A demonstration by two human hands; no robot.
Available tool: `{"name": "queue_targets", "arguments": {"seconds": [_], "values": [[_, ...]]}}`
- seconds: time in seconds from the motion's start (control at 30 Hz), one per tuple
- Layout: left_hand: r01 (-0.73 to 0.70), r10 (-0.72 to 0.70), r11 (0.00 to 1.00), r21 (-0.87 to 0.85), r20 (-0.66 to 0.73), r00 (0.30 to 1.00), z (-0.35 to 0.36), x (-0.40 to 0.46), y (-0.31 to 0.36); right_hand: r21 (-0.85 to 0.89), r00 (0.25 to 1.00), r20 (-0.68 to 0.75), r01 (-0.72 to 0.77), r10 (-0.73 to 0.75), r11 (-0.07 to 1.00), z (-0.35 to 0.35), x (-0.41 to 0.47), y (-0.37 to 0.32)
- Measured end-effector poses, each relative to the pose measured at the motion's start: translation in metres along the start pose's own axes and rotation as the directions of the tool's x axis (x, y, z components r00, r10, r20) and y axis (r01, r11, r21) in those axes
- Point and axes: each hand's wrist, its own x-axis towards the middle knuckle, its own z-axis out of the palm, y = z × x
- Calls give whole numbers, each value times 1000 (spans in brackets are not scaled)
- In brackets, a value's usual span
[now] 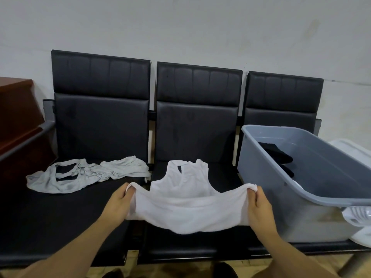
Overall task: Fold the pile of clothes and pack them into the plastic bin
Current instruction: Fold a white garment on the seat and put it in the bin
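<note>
White tank top (186,207) is held stretched out over the middle seat of the black bench (60,217), its lower part lifted and its strapped upper part laid flat on the seat cushion. One edge is gripped by the left hand (118,203), fingers curled round the cloth, and the opposite edge is pinched in the same way by the right hand (259,207); the cloth sags between them. Just beside the tank top, next to the right hand, a grey plastic bin (281,189) is set on the bench, and dark folded clothes (277,155) are seen inside it. Beyond the bin, white plastic items (357,217) are partly seen. On the other side of the tank top, well apart from it, a crumpled grey garment (84,173) is spread on the seat. Past that garment, a reddish-brown wooden cabinet (18,109) is placed at the bench's end.
</note>
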Motion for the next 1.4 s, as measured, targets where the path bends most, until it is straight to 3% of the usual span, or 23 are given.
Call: {"name": "queue_targets", "arguments": {"seconds": [0.2,0.33,0.53,0.77,0.93,1.07,1.2,1.3,1.4], "values": [[72,-76,992,105,31,997,-2,2,-14,-112,999,-27,-33,31,993,-1,-2,16],[77,-81,993,89,33,996,-5,8,-19,-132,999,-37,-25,21,991,-2,3,18],[41,-48,998,-44,-179,983,4,42,-7,-96,988,-150,11,-26,995,12,32,6],[23,-31,999,-36,-235,972,26,126,-4,-89,969,-245,-39,17,995,53,131,15],[89,-119,991,-101,-349,929,60,206,-16,-152,960,-280,-64,19,986,94,212,43],[146,-138,989,0,-328,935,99,261,-44,-313,980,-196,-86,25,946,129,273,83],[215,-123,939,270,-320,939,127,299,-78,-587,984,-38,-164,176,793,158,317,130],[232,-82,863,448,-329,941,136,310,-93,-672,977,-67,-195,203,715,171,327,147],[211,5,813,542,-369,929,144,312,-96,-743,984,-128,-175,120,646,172,328,153]]}}
